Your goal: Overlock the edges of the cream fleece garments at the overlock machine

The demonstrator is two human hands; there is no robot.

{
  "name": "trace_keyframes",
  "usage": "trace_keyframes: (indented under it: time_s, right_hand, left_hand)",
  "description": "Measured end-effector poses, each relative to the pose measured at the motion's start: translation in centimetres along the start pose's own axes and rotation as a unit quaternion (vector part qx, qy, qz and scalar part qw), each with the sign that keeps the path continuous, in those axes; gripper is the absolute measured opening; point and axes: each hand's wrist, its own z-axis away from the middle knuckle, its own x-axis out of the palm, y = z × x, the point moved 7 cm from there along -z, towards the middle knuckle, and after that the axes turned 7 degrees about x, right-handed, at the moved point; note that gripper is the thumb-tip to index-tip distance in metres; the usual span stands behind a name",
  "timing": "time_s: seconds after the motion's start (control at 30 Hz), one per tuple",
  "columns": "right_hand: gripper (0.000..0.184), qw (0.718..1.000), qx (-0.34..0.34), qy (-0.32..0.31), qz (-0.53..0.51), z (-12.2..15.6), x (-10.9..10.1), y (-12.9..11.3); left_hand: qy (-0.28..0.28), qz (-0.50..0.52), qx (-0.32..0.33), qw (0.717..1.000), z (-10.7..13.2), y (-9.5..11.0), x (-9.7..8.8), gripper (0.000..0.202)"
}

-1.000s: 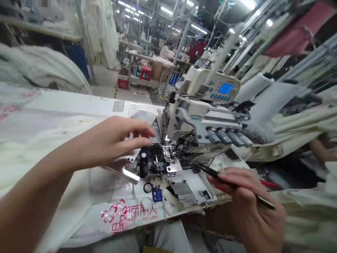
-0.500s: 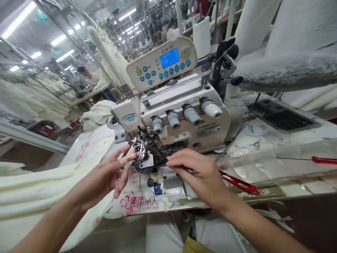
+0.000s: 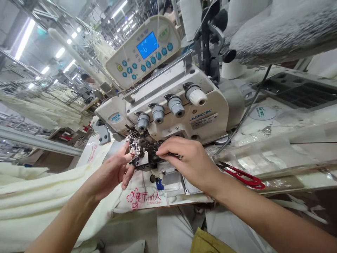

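A white Jack overlock sewing machine [image 3: 168, 105] stands before me, its looper area exposed below the thread tension dials. My left hand [image 3: 116, 172] is at the left of the presser foot [image 3: 137, 149], fingers apart, fingertips touching or very near the metal parts. My right hand [image 3: 181, 158] is closed in a pinch in front of the looper area. Between its fingers sits a thin dark tool that looks like tweezers [image 3: 175, 155], mostly hidden by the hand. Red thread snips [image 3: 243, 177] lie on the table beside my right wrist.
Cream fabric [image 3: 52, 193] covers the left side. Behind the dials is a control panel [image 3: 143, 52] with a lit blue screen. A grey compartment tray [image 3: 300, 89] and thread cones [image 3: 191, 21] stand right and behind. Another person [image 3: 88, 80] sits far back left.
My view has moved closer and shifted, so the machine appears larger and further left. Both hands stay at the presser foot and looper area, and the right hand keeps its pinch.
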Motion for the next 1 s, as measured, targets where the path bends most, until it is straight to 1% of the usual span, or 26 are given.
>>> trace_keyframes:
  time_s: [0.13,0.27,0.43,0.53,0.63,0.7,0.77,0.9,1.0]
  right_hand:
    - [0.016,1.000,0.002,-0.011,0.010,-0.1,0.3,0.0]
    - [0.017,0.999,-0.003,-0.046,0.027,-0.4,1.2,0.2]
    - [0.017,0.996,0.019,-0.077,0.049,-0.8,2.1,0.8]
    - [0.018,0.996,0.034,-0.062,0.055,-0.8,1.7,0.8]
    - [0.017,0.998,0.060,-0.012,0.035,-0.6,0.5,0.7]
    - [0.018,0.997,0.064,0.008,0.028,-0.3,-0.2,0.6]
    - [0.018,0.999,0.040,0.002,0.032,-0.1,-0.3,0.2]
    - [0.016,0.999,-0.028,-0.028,0.027,0.1,0.2,-0.6]
    - [0.014,0.998,-0.042,-0.040,0.038,-0.1,0.6,-0.8]
  left_hand:
    - [-0.012,-0.028,0.022,0.999,-0.4,0.3,0.2,0.076]
    - [-0.008,-0.052,0.031,0.998,-0.4,0.6,0.2,0.073]
    - [-0.013,-0.069,0.044,0.997,-0.5,0.9,0.4,0.074]
    - [-0.013,-0.068,0.042,0.997,-0.7,0.8,0.3,0.068]
    - [-0.010,-0.063,0.040,0.997,-0.9,0.7,0.1,0.061]
    - [-0.013,-0.064,0.043,0.997,-0.9,0.7,0.0,0.058]
    - [-0.016,-0.071,0.047,0.996,-0.8,0.8,-0.1,0.055]
    - [-0.012,-0.087,0.041,0.995,-0.8,0.7,-0.3,0.050]
    - [-0.011,-0.093,0.033,0.995,-1.0,0.6,-0.4,0.039]
